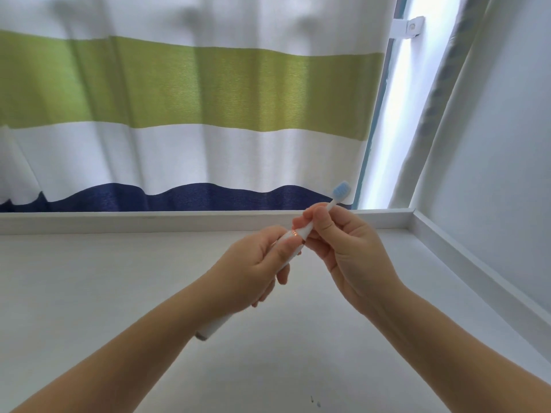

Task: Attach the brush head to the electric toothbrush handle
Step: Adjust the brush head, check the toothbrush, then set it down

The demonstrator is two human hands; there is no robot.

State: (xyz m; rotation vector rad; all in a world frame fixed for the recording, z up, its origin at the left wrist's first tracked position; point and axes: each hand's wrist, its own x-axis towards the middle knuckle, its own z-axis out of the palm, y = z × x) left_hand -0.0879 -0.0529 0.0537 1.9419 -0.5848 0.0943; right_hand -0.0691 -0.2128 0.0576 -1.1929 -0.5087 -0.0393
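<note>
My left hand (pixel 253 272) grips a white electric toothbrush handle (pixel 213 326); its lower end sticks out below my palm and a copper ring shows at its top. My right hand (pixel 343 248) pinches the white brush head (pixel 338 195) by its neck, the blue bristles pointing up and to the right. The brush head's base meets the handle's top at the copper ring between my two hands. Both are held in the air above the white table (pixel 119 293).
A raised white rim (pixel 179 222) runs along the table's far edge and its right side. Behind it hangs a curtain (pixel 193 114) with green and navy stripes. A bright window gap and a white wall are at the right.
</note>
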